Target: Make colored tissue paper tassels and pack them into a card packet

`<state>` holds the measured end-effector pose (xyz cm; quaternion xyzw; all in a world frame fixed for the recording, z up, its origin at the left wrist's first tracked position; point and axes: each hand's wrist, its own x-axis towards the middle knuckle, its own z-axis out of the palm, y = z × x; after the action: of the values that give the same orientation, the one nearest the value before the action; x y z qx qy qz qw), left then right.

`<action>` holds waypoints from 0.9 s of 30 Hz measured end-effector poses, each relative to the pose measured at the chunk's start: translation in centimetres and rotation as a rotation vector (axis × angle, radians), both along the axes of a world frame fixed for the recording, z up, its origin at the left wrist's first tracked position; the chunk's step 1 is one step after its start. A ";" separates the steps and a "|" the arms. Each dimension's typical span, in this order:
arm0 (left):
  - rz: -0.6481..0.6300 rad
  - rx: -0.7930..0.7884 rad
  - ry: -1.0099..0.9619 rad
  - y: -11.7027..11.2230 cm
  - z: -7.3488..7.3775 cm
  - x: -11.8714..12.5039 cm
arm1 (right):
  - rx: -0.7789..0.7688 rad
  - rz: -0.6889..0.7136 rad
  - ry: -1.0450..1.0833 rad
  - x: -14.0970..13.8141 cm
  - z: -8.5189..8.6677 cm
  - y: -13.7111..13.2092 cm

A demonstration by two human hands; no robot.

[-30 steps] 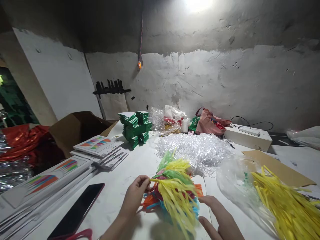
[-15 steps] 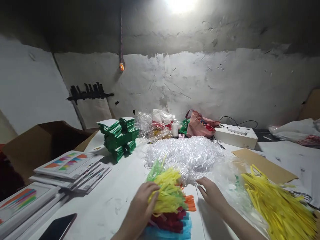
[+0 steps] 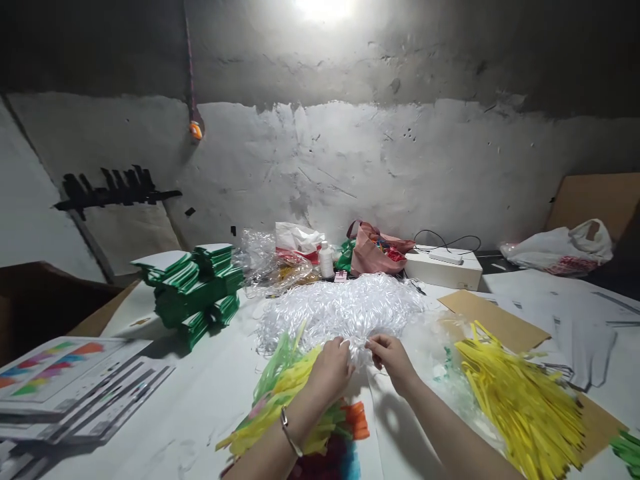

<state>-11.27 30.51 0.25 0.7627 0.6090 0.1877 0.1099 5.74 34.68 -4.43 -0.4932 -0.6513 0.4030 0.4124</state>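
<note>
A big heap of shiny white string [image 3: 340, 307] lies on the table in front of me. My left hand [image 3: 330, 370] is at its near edge, fingers curled and pinched on white strands. Just to the right, my right hand [image 3: 393, 363] pinches strands of the same heap between thumb and fingers. Under my left forearm lie yellow paper streamers [image 3: 285, 383] and light green streamers [image 3: 275, 367]. An orange fringe [image 3: 357, 420] pokes out beside them, with dark red fringe [image 3: 325, 460] and blue fringe [image 3: 353, 463] nearer me, partly hidden by the arm.
Green folded bundles [image 3: 195, 293] are stacked at left, behind printed sheets [image 3: 60, 373]. A yellow streamer bundle [image 3: 520, 400] lies right, by brown cardboard [image 3: 495, 327]. A white bottle [image 3: 326, 260], pink bag [image 3: 373, 250] and white box [image 3: 445, 270] stand at the back.
My left hand has left the yellow streamers and moved up and right to the white string. My right hand has closed into a pinch there. The view has turned right.
</note>
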 end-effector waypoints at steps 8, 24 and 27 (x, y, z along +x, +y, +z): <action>0.016 -0.210 -0.232 2.8 -2.8 2.3 | 0.058 -0.219 0.071 5.6 -0.5 -2.0; 0.085 -0.312 -0.728 3.4 -4.5 1.1 | 0.062 -0.143 -0.044 1.3 -2.6 -2.2; 0.083 -0.309 -0.739 3.5 -4.6 1.3 | 0.033 -0.122 -0.028 1.4 -3.0 -2.3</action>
<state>-9.92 33.97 -4.39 0.5931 0.5798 0.3600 0.4272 7.10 32.38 -7.44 -0.5308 -0.6323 0.3595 0.4351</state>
